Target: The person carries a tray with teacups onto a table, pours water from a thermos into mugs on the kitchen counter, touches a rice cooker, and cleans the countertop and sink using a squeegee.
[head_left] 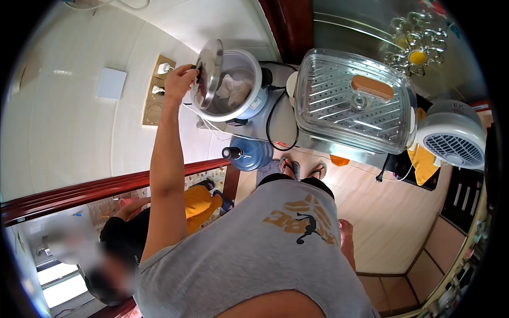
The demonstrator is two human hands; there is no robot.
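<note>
gripping lid (214, 66) by its knob (199, 71) in left hand (181, 82), steeply tilted at open cooker (254, 107), left end of worktop (285, 119); seemingly mid-lid-handling, calling for steady fingers. cannot tell right hand's (345, 228) grip.

Silver lid (212, 71), white-rimmed pale-blue cooker (254, 107)
</note>
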